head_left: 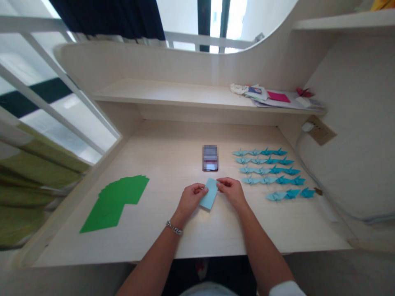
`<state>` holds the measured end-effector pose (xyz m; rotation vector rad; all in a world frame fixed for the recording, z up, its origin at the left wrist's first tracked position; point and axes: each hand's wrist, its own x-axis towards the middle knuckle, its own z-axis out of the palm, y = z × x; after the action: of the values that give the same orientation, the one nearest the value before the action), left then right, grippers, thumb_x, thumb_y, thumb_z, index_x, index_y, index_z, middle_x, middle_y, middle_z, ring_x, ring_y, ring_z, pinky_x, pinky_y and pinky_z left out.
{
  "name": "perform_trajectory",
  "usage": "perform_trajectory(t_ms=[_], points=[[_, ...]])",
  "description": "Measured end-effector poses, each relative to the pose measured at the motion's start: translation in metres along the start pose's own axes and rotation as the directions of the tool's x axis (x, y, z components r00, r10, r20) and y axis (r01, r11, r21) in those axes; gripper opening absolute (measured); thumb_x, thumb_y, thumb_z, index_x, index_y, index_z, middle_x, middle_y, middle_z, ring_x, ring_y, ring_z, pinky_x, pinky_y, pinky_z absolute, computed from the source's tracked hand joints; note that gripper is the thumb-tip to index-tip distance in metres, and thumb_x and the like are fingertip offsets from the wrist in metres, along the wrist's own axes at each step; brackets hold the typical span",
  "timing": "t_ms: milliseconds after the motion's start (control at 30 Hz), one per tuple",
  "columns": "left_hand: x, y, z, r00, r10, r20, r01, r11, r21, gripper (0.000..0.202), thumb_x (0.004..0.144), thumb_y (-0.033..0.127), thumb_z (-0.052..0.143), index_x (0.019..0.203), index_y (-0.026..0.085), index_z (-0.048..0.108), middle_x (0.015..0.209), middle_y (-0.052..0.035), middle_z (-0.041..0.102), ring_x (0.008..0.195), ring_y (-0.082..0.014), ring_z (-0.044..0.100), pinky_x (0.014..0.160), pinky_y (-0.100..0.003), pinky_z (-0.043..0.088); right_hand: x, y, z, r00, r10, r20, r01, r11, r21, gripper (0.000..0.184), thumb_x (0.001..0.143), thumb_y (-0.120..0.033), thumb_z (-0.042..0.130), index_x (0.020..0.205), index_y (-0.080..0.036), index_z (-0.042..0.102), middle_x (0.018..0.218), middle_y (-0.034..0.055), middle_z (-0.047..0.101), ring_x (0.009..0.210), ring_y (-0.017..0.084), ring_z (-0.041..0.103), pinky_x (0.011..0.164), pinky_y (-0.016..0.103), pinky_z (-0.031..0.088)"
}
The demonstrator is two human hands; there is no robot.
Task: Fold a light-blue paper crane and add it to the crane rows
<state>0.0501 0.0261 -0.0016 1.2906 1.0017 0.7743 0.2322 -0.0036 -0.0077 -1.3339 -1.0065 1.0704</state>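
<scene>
Paper (pixel 210 196) sits at six o'clock from the phone (pixel 210 158), left hand (pixel 190 200) pinching its nine-o'clock edge, right hand (pixel 233 192) its one-o'clock corner; edges (probably featherlight, easily creased) seem the safest hold.

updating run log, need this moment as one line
left hand: holding blue paper | right hand: pinching its corner | green sheets: fanned at left

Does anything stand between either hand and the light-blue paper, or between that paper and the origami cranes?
Nothing visible separates the left hand or right hand from the light-blue paper; both touch it. Toward the origami cranes, only the right hand itself is in between.
</scene>
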Motion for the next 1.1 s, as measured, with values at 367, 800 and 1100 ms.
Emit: perform_trajectory(t_ms=[367, 800, 1100], points=[[-0.0006, -0.0020, -0.0006, 1.000, 0.023, 0.000, -0.023, 1.000, -0.002, 0.032, 0.072, 0.038, 0.066, 0.089, 0.011, 0.067, 0.071, -0.0058, 0.067, 0.059, -0.0143, 0.058, 0.053, -0.023, 0.042, -0.0001, -0.0029, -0.0012, 0.998, -0.012, 0.056, 0.008, 0.998, 0.066, 0.036, 0.061, -0.027, 0.073, 0.095, -0.017, 0.068, 0.067, 0.0000, 0.062, 0.059, 0.013, 0.059, 0.056, 0.026, 0.049], [0.0002, -0.0013, 0.0003, 1.000, 0.030, -0.005, -0.030, 1.000, 0.008, 0.032, 0.072, 0.039, 0.066, 0.090, 0.012, 0.068, 0.074, -0.0065, 0.069, 0.062, -0.0152, 0.060, 0.055, -0.024, 0.043, -0.0006, -0.0030, -0.0003, 0.999, 0.013, 0.031, -0.014, 0.999, 0.036, 0.034, 0.063, -0.033, 0.072, 0.092, -0.015, 0.069, 0.065, 0.0028, 0.066, 0.058, 0.015, 0.061, 0.056, 0.029, 0.052], [-0.0003, 0.0011, 0.0002, 0.999, 0.036, -0.005, -0.036, 0.999, 0.009, 0.032, 0.071, 0.039, 0.066, 0.089, 0.012, 0.068, 0.072, -0.0058, 0.068, 0.060, -0.0147, 0.059, 0.054, -0.024, 0.042, -0.0008, -0.0033, -0.0006, 0.999, 0.022, 0.042, -0.023, 0.999, 0.031, 0.034, 0.062, -0.034, 0.072, 0.091, -0.015, 0.069, 0.062, 0.0016, 0.065, 0.055, 0.015, 0.060, 0.055, 0.029, 0.051]])
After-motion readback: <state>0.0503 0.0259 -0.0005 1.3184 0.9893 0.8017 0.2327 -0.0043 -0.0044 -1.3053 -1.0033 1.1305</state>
